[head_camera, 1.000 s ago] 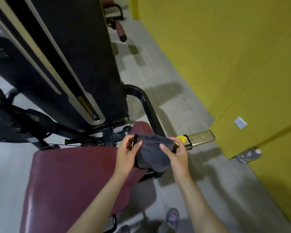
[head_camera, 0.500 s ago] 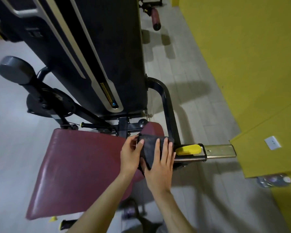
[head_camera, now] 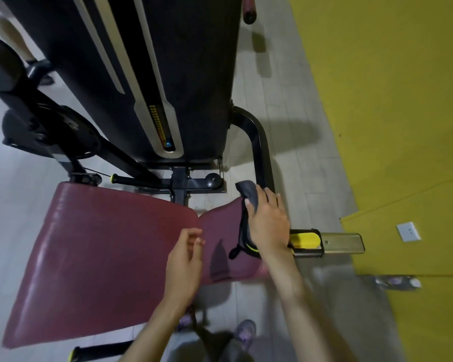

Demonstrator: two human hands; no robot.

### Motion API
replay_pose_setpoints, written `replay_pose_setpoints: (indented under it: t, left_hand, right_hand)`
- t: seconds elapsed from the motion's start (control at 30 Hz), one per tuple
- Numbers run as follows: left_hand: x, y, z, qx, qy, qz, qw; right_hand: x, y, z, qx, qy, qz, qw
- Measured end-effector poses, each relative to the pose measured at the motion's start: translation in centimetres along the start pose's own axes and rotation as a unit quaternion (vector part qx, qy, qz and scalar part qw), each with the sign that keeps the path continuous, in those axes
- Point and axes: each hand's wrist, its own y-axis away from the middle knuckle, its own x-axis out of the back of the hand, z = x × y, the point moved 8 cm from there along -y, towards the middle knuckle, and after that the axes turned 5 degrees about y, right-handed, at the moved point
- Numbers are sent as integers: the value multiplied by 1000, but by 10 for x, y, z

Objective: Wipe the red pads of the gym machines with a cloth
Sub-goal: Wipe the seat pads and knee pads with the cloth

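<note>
Since half a second ago, our left hand [head_camera: 185, 262] has let go of the dark grey folded cloth [head_camera: 248, 191] and dropped back toward us, while our right hand [head_camera: 269, 222] has carried the cloth to the far right edge of the small dark-red vinyl pad [head_camera: 220, 231].

The right hand lies palm down with its fingers [head_camera: 272, 199] straight and slightly spread, pressing the cloth flat onto that edge. Part of the cloth shows beyond the fingertips and part hangs along the thumb side.

The left hand hovers over the seam between the small pad and the large dark-red vinyl seat pad [head_camera: 102, 252]. Its fingers are loosely curled and hold nothing.

Just right of the right wrist a yellow plastic lever [head_camera: 304, 240] sits in a black bracket on a brass-coloured metal bar [head_camera: 343, 242].

A clear plastic bottle [head_camera: 395, 282] lies on the floor against the yellow wall [head_camera: 390, 100], too blurred for us to tell its contents.
</note>
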Motion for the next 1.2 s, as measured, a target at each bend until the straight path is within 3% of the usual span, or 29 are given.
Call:
replay_pose_setpoints:
  t: [0.1,0.23,0.33,0.43,0.5,0.57,0.63,0.8,0.9,0.97,1.03,1.2]
  left_hand:
    - [-4,-14,-6,-50,-106,-47,992]
    - [-18,-29,-13,-96,-194,-105,971]
    - [-27,-35,-16,-125,-233,-144,954]
    - [-35,-36,-17,-132,-228,-174,949]
    - [-45,-34,-16,-135,-210,-199,947]
    - [-55,-34,-13,-136,-192,-223,946]
    - [-62,-34,-8,-133,-181,-244,943]
    - [-74,-41,5,-143,-189,-300,924]
    - [-81,-46,8,-141,-192,-317,918]
    - [-80,-49,4,-121,-175,-311,926]
    - [-80,-47,0,-113,-167,-318,926]
    - [-81,-44,-4,-102,-149,-332,926]
  right_hand:
    - [-16,-54,-20,35,58,-132,989]
    - [-69,-91,-57,62,202,-370,905]
    - [-80,-94,-63,71,242,-410,877]
    - [-59,-85,-49,59,213,-341,914]
    - [-38,-64,-32,25,130,-270,954]
    - [-6,-36,-28,62,41,-87,993]
    - [15,1,-20,101,17,80,991]
    - [9,0,-16,24,44,73,996]
    - [-5,-43,-29,-17,89,-97,991]
    - [-12,-51,-28,-22,79,-160,984]
    - [-9,-38,-18,-20,13,-123,992]
    - [1,41,2,-13,-52,97,994]
